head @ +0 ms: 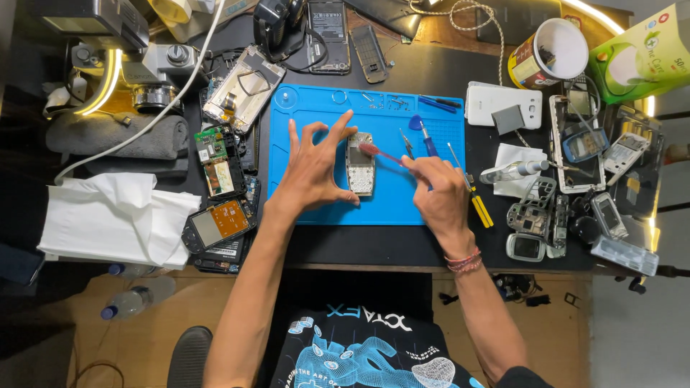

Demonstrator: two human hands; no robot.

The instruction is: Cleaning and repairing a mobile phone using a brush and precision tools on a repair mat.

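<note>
Phone frame (360,164), a small grey handset body stripped of its cover, lies upright near the middle of the blue silicone work mat (316,208). The left hand (313,172) steadies it: thumb and forefinger pinch its left edge at top and bottom, the other fingers fanned wide and lifted off the mat. The right hand (440,192) is closed around a red-handled brush-like tool (379,153), whose pink tip touches the upper right corner of the frame.

As far as can be judged, the work is midway. The handset is already opened, with no screen or keypad on it, and the tip is working on its exposed face; nothing shows it being closed up again, so cleaning and reassembly seem still to come.

On the mat just right of the frame lie a blue pry tool (424,135) and tweezers (407,141), with loose screws near the mat's top edge. A yellow-handled screwdriver (474,195) rests at the mat's right edge. Left of the mat sit bare circuit boards (215,162) and another opened device (241,86); to the right, a white phone (503,104), a small bottle (514,171) and a heap of old handsets (604,208). White tissue (115,215) lies far left.
</note>
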